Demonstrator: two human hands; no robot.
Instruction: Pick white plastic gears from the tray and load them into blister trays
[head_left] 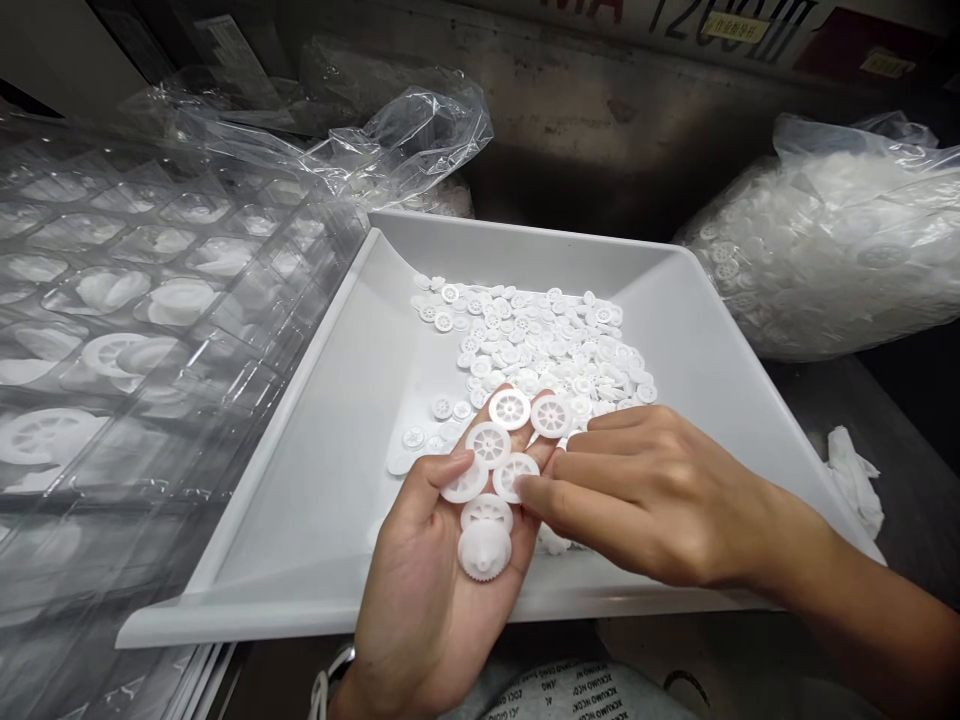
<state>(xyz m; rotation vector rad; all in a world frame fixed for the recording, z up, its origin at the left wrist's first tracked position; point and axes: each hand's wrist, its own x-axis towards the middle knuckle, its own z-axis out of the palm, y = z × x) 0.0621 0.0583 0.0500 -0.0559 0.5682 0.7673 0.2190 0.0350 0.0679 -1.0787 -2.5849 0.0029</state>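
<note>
My left hand (pixel 435 590) is palm up over the near part of a white tray (pixel 277 430), its thumb pressing on a small heap of spoked white plastic gears (pixel 489 443). The nearest piece in the palm, a toothed gear with a pointed hub (pixel 484 550), lies with its hub facing up. From the right, my right hand (pixel 660 490) reaches in with curled fingers, its index fingertip on one gear (pixel 514 476) at the heap's edge. Its thumb is hidden. Beyond both hands, many loose white gears (pixel 555 345) are spread over the tray floor.
Stacked clear plastic blister trays (pixel 172 240) with white parts in their pockets stand at the left. A clear bag full of white gears (pixel 840 250) leans at the right. Another crumpled clear bag (pixel 420 130) lies behind the tray. A crumpled white piece (pixel 855 480) is at the right.
</note>
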